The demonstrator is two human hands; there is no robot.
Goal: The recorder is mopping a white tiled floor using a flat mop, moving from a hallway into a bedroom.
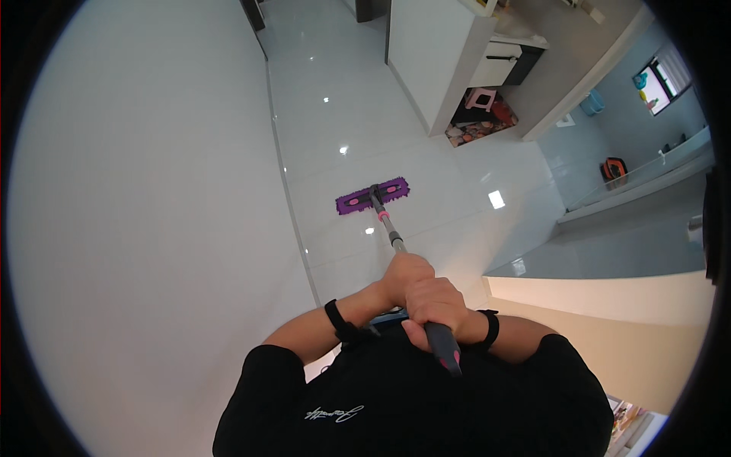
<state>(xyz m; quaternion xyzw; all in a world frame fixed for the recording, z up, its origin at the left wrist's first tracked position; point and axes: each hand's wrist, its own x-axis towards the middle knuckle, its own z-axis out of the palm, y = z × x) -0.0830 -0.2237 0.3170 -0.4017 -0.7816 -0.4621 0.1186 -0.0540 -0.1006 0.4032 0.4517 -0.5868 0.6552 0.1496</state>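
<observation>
A flat mop (352, 201) with a purple fringed pad lies on the glossy white floor, its head slightly slanted. From the pad, a silver pole (394, 236) with grey and pink fittings runs back to me. My left hand (405, 276) is closed round the pole, on the side toward the mop head. Just behind it and touching it, my right hand (438, 303) wraps the upper part. Out of the right fist sticks the dark grey grip end (444, 349) with pink accents. Both wrists wear black bands.
A plain white wall (152, 213) runs along the left. Ahead right stands a white partition (426, 61), with a pink stool (480, 99) on a patterned mat (478, 132) beside it. Farther right, a doorway shows an orange-and-black object (614, 169) and a blue basin (592, 103).
</observation>
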